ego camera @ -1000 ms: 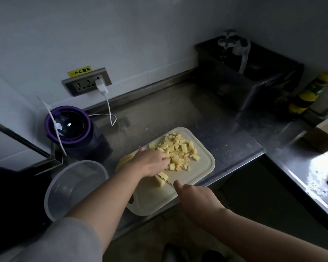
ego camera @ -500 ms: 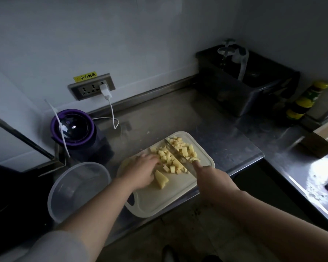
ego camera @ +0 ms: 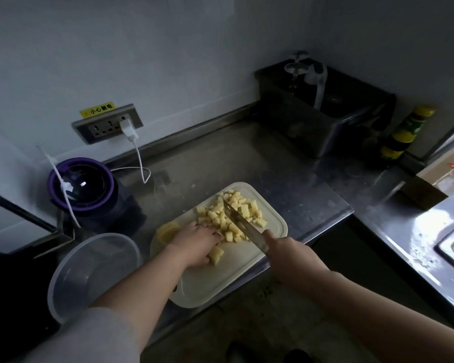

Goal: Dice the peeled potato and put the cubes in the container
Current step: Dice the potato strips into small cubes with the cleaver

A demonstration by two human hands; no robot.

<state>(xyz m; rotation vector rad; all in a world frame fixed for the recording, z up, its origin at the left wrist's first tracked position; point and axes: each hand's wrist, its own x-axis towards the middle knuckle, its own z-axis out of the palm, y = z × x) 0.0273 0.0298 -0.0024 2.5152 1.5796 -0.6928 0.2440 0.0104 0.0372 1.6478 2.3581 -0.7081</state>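
Observation:
A pale cutting board (ego camera: 220,279) lies on the steel counter. A heap of yellow potato cubes (ego camera: 233,213) covers its far part. My right hand (ego camera: 291,258) grips a knife (ego camera: 243,226) whose blade lies across the heap. My left hand (ego camera: 195,244) rests on the board with fingers curled over a potato chunk (ego camera: 216,255). Several potato slices (ego camera: 167,230) lie at the board's left edge, behind that hand. A clear round plastic container (ego camera: 95,273) stands to the left of the board, with nothing visible inside.
A purple-rimmed dark appliance (ego camera: 83,188) stands behind the container, with a white cable (ego camera: 139,163) running to a wall socket (ego camera: 108,125). A dark metal sink (ego camera: 323,113) sits at the back right, bottles (ego camera: 401,134) beside it. The counter edge runs just right of the board.
My right hand brought the knife from the board's near side up over the cube heap, blade now lying across it. My left hand slid back a little, staying on the potato chunk.

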